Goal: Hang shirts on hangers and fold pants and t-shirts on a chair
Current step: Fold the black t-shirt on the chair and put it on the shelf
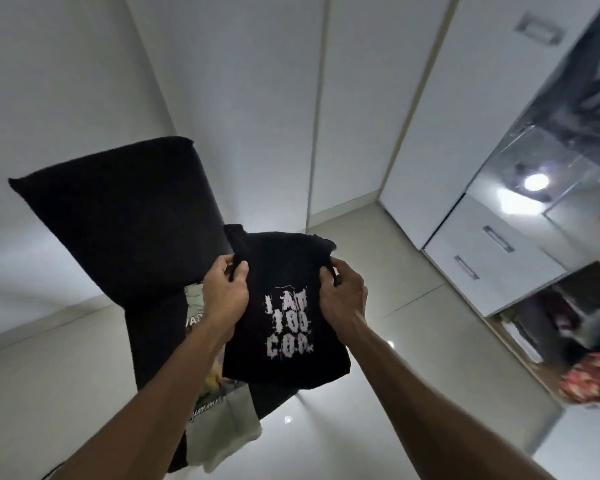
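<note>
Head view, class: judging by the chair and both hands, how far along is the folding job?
Done: a light printed t-shirt already lies on the black chair. In hand: the left hand and right hand grip a black t-shirt with white lettering, folded small, above the seat. Left: setting it down; no hangers or pants are visible.

- The t-shirt hangs over the chair seat, just right of the backrest.
- Other garments lie on the seat, nearer and left.
- The wardrobe stands far right.
</note>
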`<state>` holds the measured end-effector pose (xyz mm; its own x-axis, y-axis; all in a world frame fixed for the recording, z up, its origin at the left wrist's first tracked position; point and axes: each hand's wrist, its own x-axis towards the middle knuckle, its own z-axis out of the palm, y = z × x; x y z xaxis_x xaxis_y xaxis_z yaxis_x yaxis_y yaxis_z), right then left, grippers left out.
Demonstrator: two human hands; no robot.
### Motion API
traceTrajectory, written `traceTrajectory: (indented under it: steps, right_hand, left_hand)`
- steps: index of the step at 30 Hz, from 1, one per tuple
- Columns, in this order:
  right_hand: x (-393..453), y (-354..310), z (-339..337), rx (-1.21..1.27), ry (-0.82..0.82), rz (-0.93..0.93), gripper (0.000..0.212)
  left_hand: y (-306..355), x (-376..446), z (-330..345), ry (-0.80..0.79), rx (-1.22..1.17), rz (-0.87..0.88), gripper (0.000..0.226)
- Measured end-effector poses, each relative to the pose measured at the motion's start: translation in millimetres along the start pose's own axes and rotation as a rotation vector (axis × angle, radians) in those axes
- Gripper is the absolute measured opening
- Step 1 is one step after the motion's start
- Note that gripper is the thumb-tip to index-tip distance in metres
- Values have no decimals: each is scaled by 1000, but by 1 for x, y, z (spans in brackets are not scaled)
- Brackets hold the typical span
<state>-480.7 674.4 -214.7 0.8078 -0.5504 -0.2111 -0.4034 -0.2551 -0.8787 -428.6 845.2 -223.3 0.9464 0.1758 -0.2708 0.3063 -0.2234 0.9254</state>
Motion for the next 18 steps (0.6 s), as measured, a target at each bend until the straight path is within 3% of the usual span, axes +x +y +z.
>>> traceTrajectory:
  steps: [9, 18]
  right_hand:
    - [-17, -5, -230, 188, 270, 43, 39]
    - [-15, 36, -409, 229, 564, 97, 37]
  left_hand:
    - [130, -124, 150, -348, 8, 173, 17]
    - [198, -207, 318, -757, 94, 304, 24]
